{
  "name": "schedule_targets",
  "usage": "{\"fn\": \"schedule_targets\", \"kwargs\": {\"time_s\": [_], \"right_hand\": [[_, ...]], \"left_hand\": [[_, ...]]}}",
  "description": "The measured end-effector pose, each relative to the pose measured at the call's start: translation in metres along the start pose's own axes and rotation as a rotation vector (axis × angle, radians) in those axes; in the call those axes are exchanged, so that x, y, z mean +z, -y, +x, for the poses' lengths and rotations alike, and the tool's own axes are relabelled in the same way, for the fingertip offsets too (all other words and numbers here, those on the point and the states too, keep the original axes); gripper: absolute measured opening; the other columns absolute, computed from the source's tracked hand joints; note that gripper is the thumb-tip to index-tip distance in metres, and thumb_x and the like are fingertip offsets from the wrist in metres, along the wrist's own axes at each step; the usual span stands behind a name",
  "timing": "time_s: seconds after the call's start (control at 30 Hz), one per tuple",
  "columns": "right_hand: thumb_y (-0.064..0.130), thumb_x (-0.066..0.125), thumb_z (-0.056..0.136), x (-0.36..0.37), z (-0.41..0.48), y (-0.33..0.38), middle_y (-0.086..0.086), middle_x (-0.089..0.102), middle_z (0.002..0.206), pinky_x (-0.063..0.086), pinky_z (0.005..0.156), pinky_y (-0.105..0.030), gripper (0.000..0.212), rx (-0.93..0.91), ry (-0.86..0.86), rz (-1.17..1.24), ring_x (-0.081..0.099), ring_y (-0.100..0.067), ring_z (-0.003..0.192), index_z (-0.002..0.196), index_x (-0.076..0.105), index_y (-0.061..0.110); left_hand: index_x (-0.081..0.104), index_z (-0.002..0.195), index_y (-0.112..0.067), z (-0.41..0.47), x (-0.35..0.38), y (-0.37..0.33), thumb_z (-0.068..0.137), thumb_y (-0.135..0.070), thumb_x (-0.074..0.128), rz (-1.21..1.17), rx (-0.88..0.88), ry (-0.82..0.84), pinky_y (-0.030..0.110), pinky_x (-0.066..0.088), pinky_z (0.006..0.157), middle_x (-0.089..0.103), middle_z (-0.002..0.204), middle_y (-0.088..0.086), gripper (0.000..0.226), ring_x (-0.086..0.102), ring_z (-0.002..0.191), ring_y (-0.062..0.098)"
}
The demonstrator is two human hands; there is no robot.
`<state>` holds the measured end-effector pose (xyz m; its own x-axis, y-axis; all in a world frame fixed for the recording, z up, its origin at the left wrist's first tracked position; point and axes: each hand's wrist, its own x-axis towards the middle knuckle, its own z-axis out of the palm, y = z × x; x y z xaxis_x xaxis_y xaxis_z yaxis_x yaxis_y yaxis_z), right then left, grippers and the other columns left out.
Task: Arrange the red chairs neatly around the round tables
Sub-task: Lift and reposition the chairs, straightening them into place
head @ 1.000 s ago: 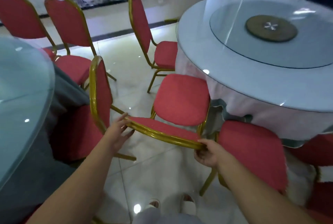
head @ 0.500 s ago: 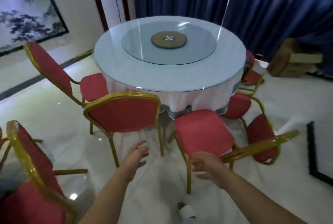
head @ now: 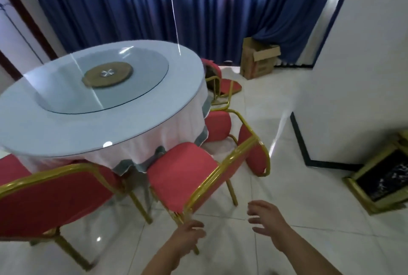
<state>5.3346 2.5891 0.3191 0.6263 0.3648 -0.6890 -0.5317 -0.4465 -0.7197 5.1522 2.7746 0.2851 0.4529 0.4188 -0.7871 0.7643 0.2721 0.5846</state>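
blue curtains (head: 132, 9) hang the full width of the back of a dining room with a white tiled floor (head: 287, 186). at far left, a red chair (head: 48, 199) with a gold frame stands with its back to the camera and its seat under the edge of the round table (head: 55, 133), which has a white cloth and a glass turntable (head: 66, 98) on top. a second red chair (head: 181, 173) stands at the table's near right edge, its seat touching the hanging cloth and its back turned at an angle. the person's left hand (head: 187, 237) is at that chair's rear leg with its fingers bent; whether it grips the leg cannot be told. the right hand (head: 265, 219) is apart from it over the floor, fingers spread and holding nothing. two more red chairs (head: 217, 125) (head: 227, 85) follow the table's right edge. a cardboard box (head: 258, 60) sits at the curtain's foot, a white wall (head: 364, 75) juts out beyond it, and a gold-framed stand (head: 386, 175) stands at far right.
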Motion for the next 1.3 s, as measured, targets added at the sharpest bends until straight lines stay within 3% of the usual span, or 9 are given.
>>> {"fn": "schedule_targets", "kwargs": {"time_s": [0.13,0.3,0.47,0.7,0.83,1.03,1.17,1.3], "right_hand": [[0.013,0.067,0.089,-0.098,0.044,0.019,-0.014,0.071,0.101,0.054,0.073,-0.036,0.015,-0.017,-0.028,0.062,0.067,-0.028,0.083,0.103,0.070,0.014],[0.015,0.066,0.090,-0.220,0.091,0.033,-0.015,0.071,0.098,0.054,0.070,-0.036,0.010,-0.030,-0.130,0.091,0.066,-0.028,0.080,0.099,0.069,0.012],[0.021,0.066,0.091,-0.299,0.127,0.056,-0.013,0.070,0.101,0.055,0.078,-0.039,0.010,-0.021,-0.167,0.071,0.065,-0.028,0.089,0.097,0.068,0.013],[0.023,0.068,0.090,-0.365,0.209,0.132,-0.008,0.069,0.101,0.056,0.081,-0.039,0.012,-0.043,-0.147,0.029,0.065,-0.027,0.096,0.101,0.069,0.019],[0.023,0.068,0.089,-0.401,0.278,0.200,-0.005,0.068,0.101,0.054,0.076,-0.035,0.010,-0.088,-0.165,-0.033,0.065,-0.023,0.089,0.099,0.069,0.023],[0.025,0.069,0.087,-0.437,0.364,0.308,-0.003,0.068,0.099,0.054,0.072,-0.034,0.013,-0.087,-0.141,-0.134,0.066,-0.021,0.087,0.100,0.068,0.026],[0.021,0.068,0.087,-0.448,0.419,0.373,-0.004,0.066,0.092,0.051,0.069,-0.034,0.012,-0.126,-0.092,-0.157,0.063,-0.021,0.078,0.099,0.069,0.023],[0.021,0.068,0.088,-0.442,0.477,0.417,-0.005,0.066,0.095,0.049,0.066,-0.031,0.010,-0.108,0.012,-0.295,0.063,-0.020,0.079,0.098,0.067,0.024]], "left_hand": [[0.073,0.098,-0.029,0.028,0.093,-0.064,0.062,-0.033,0.073,0.050,0.003,0.032,0.022,0.044,0.058,0.068,0.089,0.003,0.036,0.062,0.079,0.015],[0.070,0.105,-0.028,0.060,0.204,-0.145,0.084,-0.023,0.067,0.011,0.081,0.079,0.023,0.050,0.068,0.068,0.107,0.002,0.021,0.063,0.093,0.015],[0.071,0.104,-0.022,0.079,0.272,-0.200,0.087,-0.018,0.067,0.007,0.052,0.119,0.026,0.050,0.070,0.069,0.097,0.002,0.018,0.063,0.086,0.016],[0.070,0.103,-0.017,0.158,0.313,-0.288,0.084,-0.009,0.064,0.027,-0.019,0.048,0.029,0.052,0.068,0.069,0.092,0.005,0.021,0.063,0.081,0.019],[0.070,0.105,-0.012,0.229,0.335,-0.348,0.087,-0.005,0.060,0.023,-0.054,0.026,0.030,0.048,0.068,0.065,0.087,0.008,0.021,0.058,0.074,0.020],[0.064,0.098,-0.011,0.297,0.347,-0.438,0.093,-0.014,0.058,-0.021,-0.192,-0.025,0.027,0.045,0.066,0.063,0.089,0.009,0.009,0.056,0.073,0.019],[0.060,0.086,-0.013,0.342,0.344,-0.502,0.093,-0.014,0.058,-0.041,-0.193,-0.085,0.026,0.043,0.069,0.061,0.086,0.008,0.007,0.055,0.069,0.019],[0.064,0.092,-0.017,0.374,0.340,-0.542,0.092,-0.024,0.061,-0.076,-0.153,-0.081,0.028,0.048,0.073,0.065,0.096,0.006,0.007,0.060,0.081,0.019]]}}
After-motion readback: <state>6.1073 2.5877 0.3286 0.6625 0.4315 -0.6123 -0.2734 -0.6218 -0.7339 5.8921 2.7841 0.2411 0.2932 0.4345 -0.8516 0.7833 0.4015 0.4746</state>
